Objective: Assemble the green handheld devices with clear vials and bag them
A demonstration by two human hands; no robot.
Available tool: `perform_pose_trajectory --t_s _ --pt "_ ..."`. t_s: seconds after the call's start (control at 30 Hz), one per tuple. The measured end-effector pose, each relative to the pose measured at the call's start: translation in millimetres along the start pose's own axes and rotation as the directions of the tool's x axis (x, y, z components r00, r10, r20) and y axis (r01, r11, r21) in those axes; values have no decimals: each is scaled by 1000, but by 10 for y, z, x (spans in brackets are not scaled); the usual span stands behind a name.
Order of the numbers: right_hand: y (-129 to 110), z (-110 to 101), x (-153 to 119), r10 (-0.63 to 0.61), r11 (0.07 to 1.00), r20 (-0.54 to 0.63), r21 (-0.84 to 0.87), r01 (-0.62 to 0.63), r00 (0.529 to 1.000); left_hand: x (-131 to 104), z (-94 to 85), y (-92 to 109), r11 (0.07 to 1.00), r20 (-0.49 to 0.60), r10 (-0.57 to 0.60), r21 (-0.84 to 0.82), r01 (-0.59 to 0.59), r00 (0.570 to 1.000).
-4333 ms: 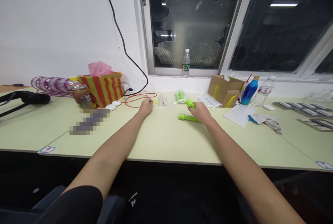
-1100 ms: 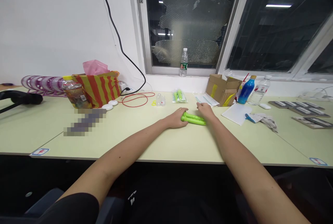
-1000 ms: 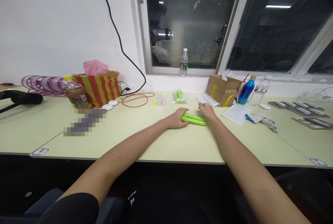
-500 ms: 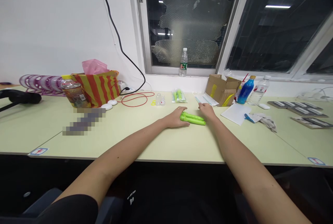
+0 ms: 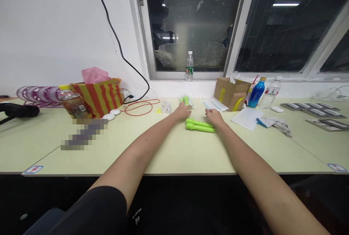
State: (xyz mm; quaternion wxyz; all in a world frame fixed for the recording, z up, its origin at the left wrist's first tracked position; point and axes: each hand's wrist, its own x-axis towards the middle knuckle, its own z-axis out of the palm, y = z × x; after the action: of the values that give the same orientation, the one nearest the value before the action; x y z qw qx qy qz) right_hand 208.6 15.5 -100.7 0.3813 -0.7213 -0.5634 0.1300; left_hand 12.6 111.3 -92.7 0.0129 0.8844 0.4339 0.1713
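Observation:
Two bright green plastic rods, each with a wider ring-like left end, lie side by side on the table. My left hand is beyond them with fingers apart, reaching to a clear packet with green pieces; its fingertips are at the packet's near edge, and contact is unclear. Just right of the rods, my right hand rests low over the table with loosely bent fingers, seemingly holding nothing. Its fingertips are close to a flat clear plastic bag with a pale green strip.
Small clear bottles and a red cable are left of the packet. A cardboard box, blue bottle, white paper and gloves stand or lie right. A striped bag is left; a water bottle stands on the sill.
My left hand has let go of the green rods and moved away from me to the clear packet. The rods stay on the table. My right hand has hardly moved.

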Motion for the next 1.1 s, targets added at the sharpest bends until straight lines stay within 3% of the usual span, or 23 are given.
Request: perform_pose_trajectory --t_s 0.13,0.3,0.4,0.57,0.87,1.1 --pt "-50 30 -8 -6 999 -10 37 6 1000 210 29 70 981 -9 -10 195 12 1000" --pt "-123 46 3 -17 991 -29 133 20 999 309 -22 158 981 -91 -33 186 50 995" --pt "-148 39 27 29 960 -31 281 -19 999 321 -70 218 985 -159 -62 150 86 985" --pt "-185 57 71 116 844 71 518 -136 991 290 -144 239 992 -217 -92 63 108 972" --pt "-287 96 -26 169 740 261 603 -297 950 318 -47 148 972 -141 -171 -184 143 975" --pt "-252 27 32 202 698 179 664 -270 963 452 -155 97 837 -58 -345 -472 279 937"
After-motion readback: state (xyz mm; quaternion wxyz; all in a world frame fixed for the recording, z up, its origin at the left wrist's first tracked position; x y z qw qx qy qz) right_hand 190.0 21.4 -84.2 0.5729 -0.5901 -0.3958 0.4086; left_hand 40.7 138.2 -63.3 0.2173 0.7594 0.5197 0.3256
